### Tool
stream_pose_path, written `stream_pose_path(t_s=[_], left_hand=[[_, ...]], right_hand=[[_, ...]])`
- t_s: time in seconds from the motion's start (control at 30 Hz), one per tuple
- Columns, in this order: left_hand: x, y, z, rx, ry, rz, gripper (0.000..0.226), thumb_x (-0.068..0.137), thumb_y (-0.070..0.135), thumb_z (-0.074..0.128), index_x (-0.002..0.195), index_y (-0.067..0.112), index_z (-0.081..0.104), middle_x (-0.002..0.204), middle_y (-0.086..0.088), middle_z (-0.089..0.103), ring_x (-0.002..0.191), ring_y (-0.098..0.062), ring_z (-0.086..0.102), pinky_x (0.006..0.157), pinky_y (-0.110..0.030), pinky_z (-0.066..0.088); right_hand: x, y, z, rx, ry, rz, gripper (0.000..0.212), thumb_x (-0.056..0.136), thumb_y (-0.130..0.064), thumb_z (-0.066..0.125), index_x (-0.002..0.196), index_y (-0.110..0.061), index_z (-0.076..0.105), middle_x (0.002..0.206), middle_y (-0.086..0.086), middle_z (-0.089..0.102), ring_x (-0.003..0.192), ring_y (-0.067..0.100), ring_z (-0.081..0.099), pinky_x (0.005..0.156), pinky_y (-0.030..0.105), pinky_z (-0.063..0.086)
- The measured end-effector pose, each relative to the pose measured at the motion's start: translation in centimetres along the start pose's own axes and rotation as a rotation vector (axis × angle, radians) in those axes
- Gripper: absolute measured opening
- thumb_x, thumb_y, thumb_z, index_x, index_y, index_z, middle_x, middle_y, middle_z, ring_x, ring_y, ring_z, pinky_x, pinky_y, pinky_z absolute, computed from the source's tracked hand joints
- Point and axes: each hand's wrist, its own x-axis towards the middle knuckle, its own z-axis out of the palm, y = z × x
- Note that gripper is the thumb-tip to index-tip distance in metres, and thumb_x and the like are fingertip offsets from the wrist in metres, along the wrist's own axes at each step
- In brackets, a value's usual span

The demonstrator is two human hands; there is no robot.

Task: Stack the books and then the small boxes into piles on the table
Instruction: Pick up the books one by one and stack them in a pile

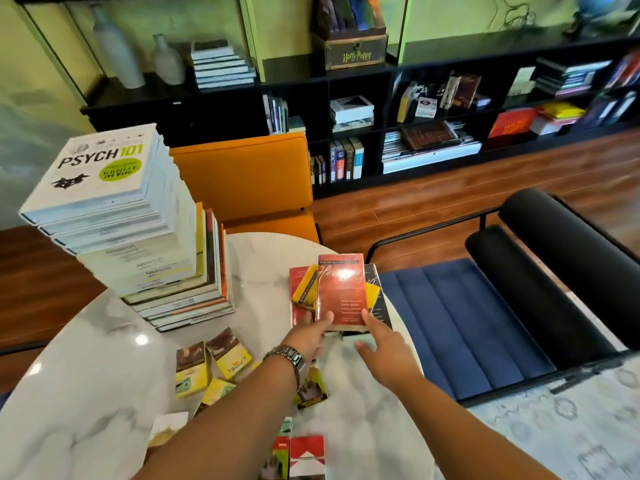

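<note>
A tall pile of books point(138, 237) stands on the left of the round marble table point(86, 393), with a white "PSYCH 101" book point(93, 174) on top. At the table's far right edge lies a small heap of paperbacks, a red book point(341, 289) uppermost. My left hand point(308, 337) holds the red book's near left corner, thumb on its cover. My right hand point(384, 351) touches its near right corner with fingers extended. A yellow small box point(304, 287) leans on that heap. Several yellow small boxes point(207, 362) and a red-and-white box point(306, 455) lie near me.
An orange chair point(249, 178) stands behind the table. A blue-cushioned black armchair point(485, 306) sits to the right. Black bookshelves point(415, 116) full of books line the far wall. A patterned rug point(554, 427) covers the floor at lower right.
</note>
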Motion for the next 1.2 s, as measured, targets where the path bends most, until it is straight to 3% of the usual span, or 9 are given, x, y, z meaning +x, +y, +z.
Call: stream_pose_path(t_s=[0.13, 0.37, 0.5, 0.6, 0.7, 0.83, 1.0, 1.1, 1.2], left_hand=[[-1.0, 0.3, 0.9, -0.371, 0.063, -0.028, 0.035, 0.091, 0.023, 0.062, 0.125, 0.019, 0.053, 0.079, -0.004, 0.067, 0.054, -0.013, 0.061, 0.049, -0.022, 0.050], [-5.4, 0.8, -0.5, -0.552, 0.053, 0.038, 0.035, 0.092, 0.011, 0.060, 0.127, 0.009, 0.056, 0.084, -0.009, 0.067, 0.056, -0.014, 0.061, 0.050, -0.021, 0.055], [-8.3, 1.2, -2.6, -0.530, 0.127, 0.190, 0.032, 0.089, 0.016, 0.064, 0.120, 0.013, 0.063, 0.079, -0.003, 0.072, 0.069, -0.018, 0.061, 0.065, -0.027, 0.055], [-10.9, 1.8, -5.1, -0.465, 0.278, 0.328, 0.044, 0.087, 0.022, 0.066, 0.131, 0.019, 0.057, 0.111, -0.008, 0.070, 0.090, -0.019, 0.066, 0.073, -0.028, 0.056], [-13.9, 2.8, -7.6, -0.438, 0.404, 0.451, 0.054, 0.086, 0.026, 0.067, 0.137, 0.022, 0.050, 0.132, -0.010, 0.058, 0.101, -0.020, 0.065, 0.059, -0.015, 0.053], [-18.0, 5.1, -10.8, -0.366, 0.520, 0.693, 0.043, 0.086, 0.031, 0.066, 0.129, 0.027, 0.059, 0.130, 0.001, 0.061, 0.102, -0.011, 0.066, 0.069, -0.020, 0.055], [-22.2, 7.5, -15.4, -0.260, 0.680, 0.798, 0.042, 0.086, 0.034, 0.067, 0.127, 0.032, 0.059, 0.129, 0.006, 0.061, 0.118, -0.009, 0.058, 0.103, -0.036, 0.047], [-23.9, 9.0, -18.4, -0.176, 0.736, 0.813, 0.044, 0.088, 0.038, 0.062, 0.131, 0.028, 0.056, 0.133, 0.006, 0.058, 0.119, -0.008, 0.056, 0.103, -0.039, 0.047], [-24.6, 10.7, -21.9, -0.138, 0.788, 0.782, 0.040, 0.090, 0.040, 0.058, 0.129, 0.030, 0.058, 0.124, 0.008, 0.063, 0.114, -0.010, 0.059, 0.099, -0.039, 0.049]], right_hand=[[-0.6, 0.0, -0.3, 0.291, 0.024, 0.047, 0.052, 0.095, -0.041, 0.053, 0.144, -0.035, 0.039, 0.139, -0.009, 0.052, 0.117, 0.013, 0.055, 0.096, 0.028, 0.046], [-1.5, -3.0, -2.7, 1.164, -0.020, 0.214, 0.027, 0.090, -0.007, 0.064, 0.113, -0.021, 0.060, 0.099, 0.009, 0.071, 0.089, 0.028, 0.068, 0.077, 0.039, 0.055], [-2.1, -6.1, -3.8, 1.158, -0.098, 0.091, 0.029, 0.091, -0.003, 0.059, 0.116, -0.016, 0.066, 0.096, 0.005, 0.075, 0.084, 0.021, 0.068, 0.077, 0.035, 0.056], [-3.3, -10.1, -4.6, 1.131, -0.129, -0.048, 0.032, 0.093, -0.003, 0.055, 0.119, -0.017, 0.066, 0.103, 0.005, 0.074, 0.081, 0.016, 0.070, 0.066, 0.026, 0.055], [-4.8, -14.3, -5.3, 1.121, -0.121, -0.167, 0.032, 0.093, -0.006, 0.055, 0.122, -0.018, 0.066, 0.108, 0.006, 0.074, 0.093, 0.023, 0.070, 0.076, 0.031, 0.058], [-6.3, -19.7, -6.3, 1.103, -0.044, -0.290, 0.030, 0.093, -0.012, 0.059, 0.120, -0.022, 0.067, 0.108, 0.005, 0.074, 0.099, 0.026, 0.069, 0.091, 0.040, 0.055], [-7.4, -26.3, -7.5, 1.135, 0.024, -0.472, 0.030, 0.089, -0.012, 0.064, 0.109, -0.034, 0.067, 0.112, -0.004, 0.072, 0.103, 0.013, 0.067, 0.083, 0.025, 0.056], [-7.3, -30.1, -7.9, 1.095, 0.022, -0.539, 0.026, 0.091, -0.017, 0.063, 0.111, -0.033, 0.068, 0.111, -0.010, 0.072, 0.106, 0.009, 0.066, 0.088, 0.026, 0.054], [-6.4, -34.0, -7.9, 1.026, 0.009, -0.565, 0.025, 0.093, -0.019, 0.060, 0.116, -0.027, 0.068, 0.105, -0.013, 0.073, 0.096, 0.002, 0.067, 0.075, 0.016, 0.055]])
